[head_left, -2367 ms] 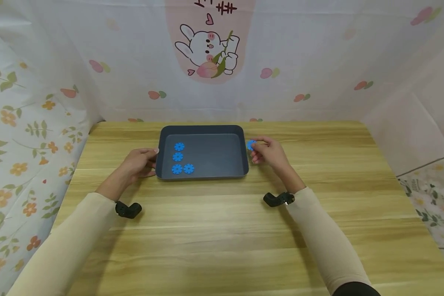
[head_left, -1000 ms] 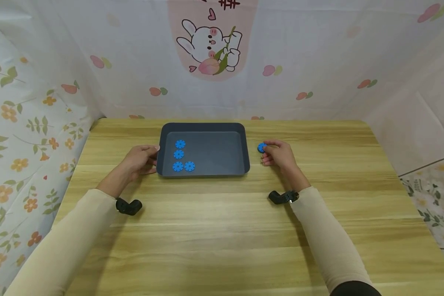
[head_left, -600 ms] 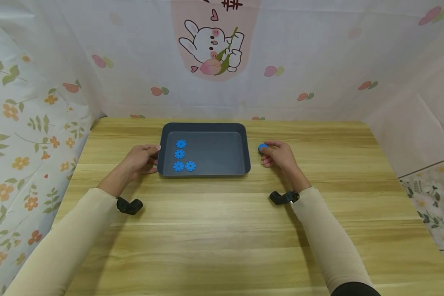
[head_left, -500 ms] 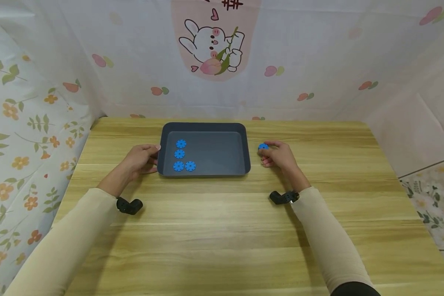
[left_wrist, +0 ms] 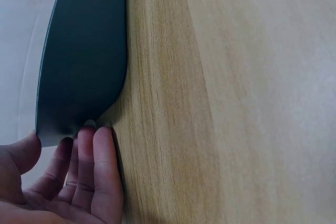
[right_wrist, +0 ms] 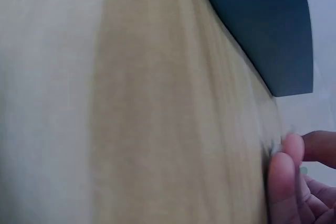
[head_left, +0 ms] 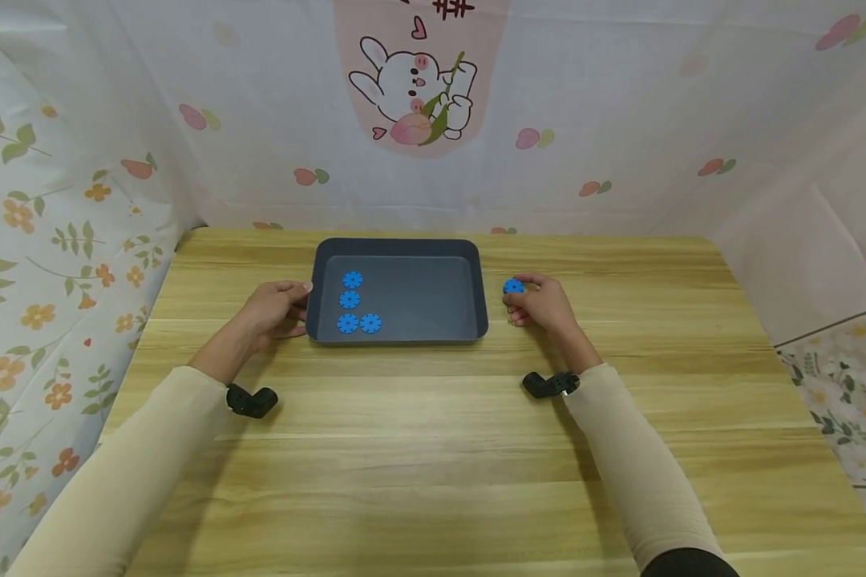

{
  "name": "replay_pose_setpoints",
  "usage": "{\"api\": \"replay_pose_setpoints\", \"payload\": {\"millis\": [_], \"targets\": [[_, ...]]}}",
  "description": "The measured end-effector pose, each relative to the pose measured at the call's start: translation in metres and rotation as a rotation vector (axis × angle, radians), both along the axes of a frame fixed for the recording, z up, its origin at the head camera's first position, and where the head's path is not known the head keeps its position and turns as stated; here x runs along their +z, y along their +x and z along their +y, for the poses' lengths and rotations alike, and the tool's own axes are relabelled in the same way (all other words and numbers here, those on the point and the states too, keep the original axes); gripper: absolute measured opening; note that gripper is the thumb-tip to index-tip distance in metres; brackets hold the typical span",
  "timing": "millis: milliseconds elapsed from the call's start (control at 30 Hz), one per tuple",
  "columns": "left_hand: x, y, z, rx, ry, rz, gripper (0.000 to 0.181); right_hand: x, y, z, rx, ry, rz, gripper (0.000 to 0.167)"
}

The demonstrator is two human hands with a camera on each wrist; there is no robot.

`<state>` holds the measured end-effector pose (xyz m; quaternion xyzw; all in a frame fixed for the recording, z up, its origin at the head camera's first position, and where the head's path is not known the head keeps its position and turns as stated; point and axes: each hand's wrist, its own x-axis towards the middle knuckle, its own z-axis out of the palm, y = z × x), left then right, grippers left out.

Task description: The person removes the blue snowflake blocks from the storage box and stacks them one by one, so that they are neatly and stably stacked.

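Note:
A dark grey rectangular baking tray [head_left: 433, 300] stands in the middle of the table. Several blue notched discs lie flat in its left part; the upper disc [head_left: 352, 280] and the middle disc [head_left: 350, 299] form a column above two side by side, the lower left disc [head_left: 347, 323] and the lower right disc [head_left: 370, 323]. My left hand [head_left: 270, 312] grips the tray's left side, thumb at the rim and fingers against the outer wall in the left wrist view. Right of the tray, my right hand [head_left: 541, 303] pinches another blue notched disc [head_left: 512, 285], partly covered by the fingers.
The wooden table [head_left: 404, 449] runs out in front of the tray and to its right. Behind it hangs a white printed curtain [head_left: 260, 152]. A floral cloth [head_left: 50, 320] hangs along the left edge.
My right hand has moved a little to the right with its disc, away from the tray, and then stayed nearly still. The disc's tilt has shifted slightly. My left hand keeps its grip.

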<state>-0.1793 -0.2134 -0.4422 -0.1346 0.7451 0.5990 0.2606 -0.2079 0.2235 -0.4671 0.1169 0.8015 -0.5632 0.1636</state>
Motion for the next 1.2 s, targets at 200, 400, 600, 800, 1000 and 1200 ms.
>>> {"api": "replay_pose_setpoints", "payload": {"millis": [200,400,600,800,1000,1200], "targets": [[0.001,0.000,-0.001,-0.001,0.003,0.006,0.053,0.011,0.001,0.000,0.019,0.003,-0.029,0.062],[-0.001,-0.002,0.000,0.005,0.006,-0.004,0.053,0.028,-0.005,-0.002,0.036,-0.008,-0.010,0.060],[0.000,-0.001,0.001,0.008,-0.005,-0.002,0.053,0.045,-0.016,-0.018,0.045,0.005,0.033,0.055],[0.002,0.001,0.001,0.006,-0.016,0.003,0.052,0.059,-0.021,-0.042,0.087,-0.014,0.057,0.051],[0.002,0.000,0.002,0.011,-0.019,0.003,0.052,0.059,-0.022,-0.071,0.152,-0.056,0.079,0.046],[0.001,0.001,0.001,0.008,-0.011,0.006,0.051,0.050,-0.022,-0.101,0.203,-0.102,0.058,0.042]]}}
